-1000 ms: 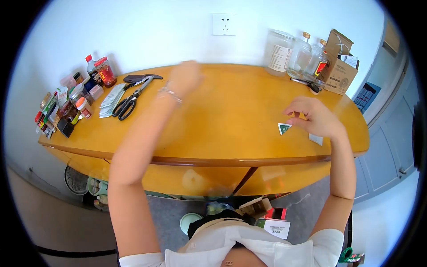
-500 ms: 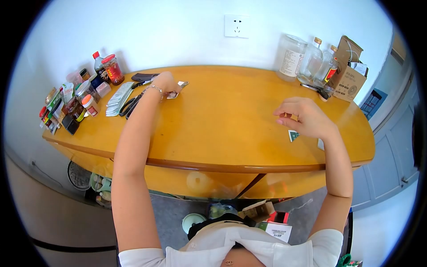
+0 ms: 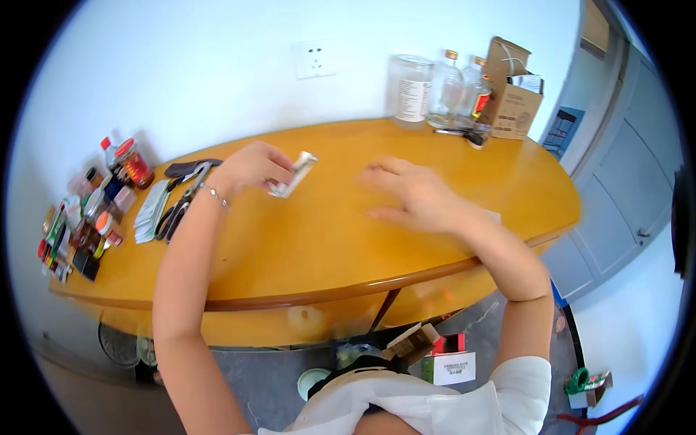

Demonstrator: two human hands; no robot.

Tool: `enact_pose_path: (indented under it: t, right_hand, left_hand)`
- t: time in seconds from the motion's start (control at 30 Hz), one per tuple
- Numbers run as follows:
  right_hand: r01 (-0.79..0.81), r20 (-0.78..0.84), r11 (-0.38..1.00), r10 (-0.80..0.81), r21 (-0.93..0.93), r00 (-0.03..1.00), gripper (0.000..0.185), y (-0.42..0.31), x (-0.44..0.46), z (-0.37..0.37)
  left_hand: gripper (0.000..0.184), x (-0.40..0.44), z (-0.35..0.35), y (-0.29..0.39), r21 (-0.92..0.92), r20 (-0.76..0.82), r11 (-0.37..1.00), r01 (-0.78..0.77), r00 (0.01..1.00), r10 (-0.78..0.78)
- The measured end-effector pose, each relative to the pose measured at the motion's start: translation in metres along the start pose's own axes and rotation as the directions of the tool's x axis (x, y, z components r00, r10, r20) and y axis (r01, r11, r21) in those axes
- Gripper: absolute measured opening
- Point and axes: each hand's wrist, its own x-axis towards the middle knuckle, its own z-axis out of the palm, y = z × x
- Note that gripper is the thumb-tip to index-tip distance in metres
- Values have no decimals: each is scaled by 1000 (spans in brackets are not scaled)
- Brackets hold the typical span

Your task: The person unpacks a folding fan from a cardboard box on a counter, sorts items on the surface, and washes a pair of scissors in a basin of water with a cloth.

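My left hand (image 3: 254, 170) is closed on a small flat whitish packet (image 3: 293, 176) with darker markings, held just above the yellow wooden table (image 3: 326, 254). What is printed on the packet is too small to read. Right of it, my right hand (image 3: 417, 192) hovers over the table with fingers stretched and apart, blurred by motion, holding nothing that I can see. Part of a small pale piece (image 3: 493, 216) shows by my right wrist. Near my left forearm lie black-handled scissors (image 3: 174, 217) and a stack of pale sachets (image 3: 151, 210).
Several jars and bottles, among them a red-labelled jar (image 3: 135, 163), crowd the table's left end. At the back right stand a large clear jar (image 3: 413, 94), glass bottles (image 3: 446, 94) and a cardboard box (image 3: 515, 109). A wall socket (image 3: 315, 59) is behind.
My left hand has lifted the packet off the table and brought it right. My right hand has moved left, toward the packet, its fingers spreading. The view has turned to the right.
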Motion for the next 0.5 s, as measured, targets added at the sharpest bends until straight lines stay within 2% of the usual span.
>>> enact_pose_path:
  t: [0.03, 0.07, 0.13, 0.17, 0.23, 0.33, 0.37, 0.47, 0.5]
  right_hand:
    - [16, -158, 1000, -12, 23, 987, 34, -1, -1, 4]
    - [0, -164, 999, 7, 45, 986, 36, 5, -4, 7]
    - [-25, -174, 995, 41, 96, 984, 41, 19, -7, 9]
    - [-191, -32, 962, 201, 195, 979, 41, 21, -9, 1]
    - [-522, 275, 796, 451, 306, 849, 40, 26, -16, -23]
    - [-625, 387, 700, 500, 347, 775, 36, 56, -47, -34]
    - [-660, 376, 639, 543, 395, 751, 32, 63, -58, -36]
    - [-727, 491, 616, 553, 302, 673, 30, 79, -81, -53]
    - [-675, 437, 693, 541, 253, 719, 30, 80, -88, -56]
  left_hand:
    - [18, -3, 17, 15, 17, 94, 999, -51, 994, 49]
    - [19, -3, 34, 27, 27, 185, 995, -98, 978, 91]
    - [18, 3, 62, 43, -103, 285, 983, -150, 943, 173]
    - [17, 5, 73, 50, -167, 329, 972, -168, 920, 215]
    - [16, 18, 93, 59, -208, 357, 968, -138, 911, 207]
    - [17, 30, 120, 73, -175, 366, 978, -118, 914, 175]
    - [18, 33, 126, 76, -146, 361, 983, -115, 919, 161]
    - [21, 50, 134, 82, -103, 325, 979, -177, 924, 201]
    - [21, 55, 133, 86, -111, 314, 981, -160, 931, 187]
